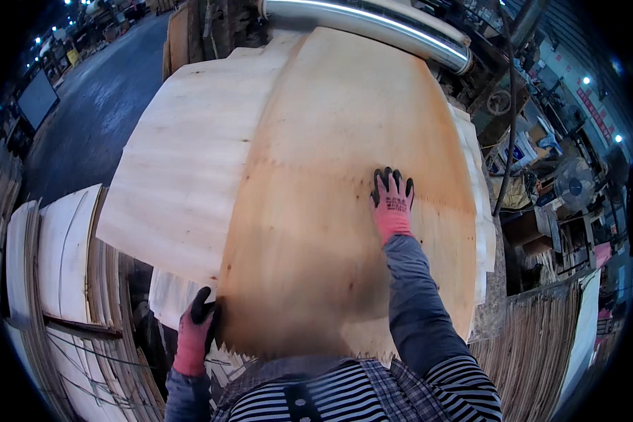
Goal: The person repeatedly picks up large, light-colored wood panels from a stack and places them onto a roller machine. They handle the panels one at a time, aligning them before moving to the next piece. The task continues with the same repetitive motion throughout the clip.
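Observation:
A large tan wood veneer sheet (309, 211) with a jagged near edge lies in front of me, over paler veneer sheets (190, 155) that stick out on its left and right. My right hand (392, 200), in a pink glove with black fingertips, rests flat on the tan sheet right of its middle, fingers spread. At the sheet's near left corner, my left hand (193, 334) wears a matching glove and has its fingers bent about the edge. Part of that grip is hidden from view.
A shiny metal roller (373, 28) spans the far end of the sheets. Stacks of veneer stand at the left (70, 260) and lower right (534, 337). A fan (574, 184) and a white bucket (513, 151) are at the right. A dark floor lane (112, 98) runs off far left.

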Tool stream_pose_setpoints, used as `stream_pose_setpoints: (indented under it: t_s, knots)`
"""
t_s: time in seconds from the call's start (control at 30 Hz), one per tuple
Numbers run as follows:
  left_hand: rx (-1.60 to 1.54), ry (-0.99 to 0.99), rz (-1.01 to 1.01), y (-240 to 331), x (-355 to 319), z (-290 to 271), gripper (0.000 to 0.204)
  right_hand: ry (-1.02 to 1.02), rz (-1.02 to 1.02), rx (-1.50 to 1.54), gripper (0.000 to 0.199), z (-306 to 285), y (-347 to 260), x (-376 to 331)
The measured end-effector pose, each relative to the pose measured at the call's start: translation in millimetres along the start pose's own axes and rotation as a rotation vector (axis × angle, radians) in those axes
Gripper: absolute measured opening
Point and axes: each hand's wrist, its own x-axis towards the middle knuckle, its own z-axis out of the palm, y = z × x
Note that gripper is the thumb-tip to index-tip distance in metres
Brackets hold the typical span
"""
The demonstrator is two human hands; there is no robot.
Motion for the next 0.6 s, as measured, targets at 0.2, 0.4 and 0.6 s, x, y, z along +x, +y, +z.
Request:
stream_pose_setpoints:
  t_s: [0.2,0.4,0.6]
  knots:
    - [-0.183,-0.182,-0.116,-3.7,11.9,-11.9,0.033,-0.318,-0.249,0.299,0.059,-81.1,-78.3,-135.2]
    - [-0.047,-0.534,-0.004,100.5,-5.2,-10.0,0.036,-0.212,-0.449,0.044,0.048,-82.5,-40.2,-315.8]
    - [0.078,-0.388,0.986,164.4,-16.6,-1.1,0.039,0.067,0.106,0.379,0.052,-175.9,-58.0,-272.7]
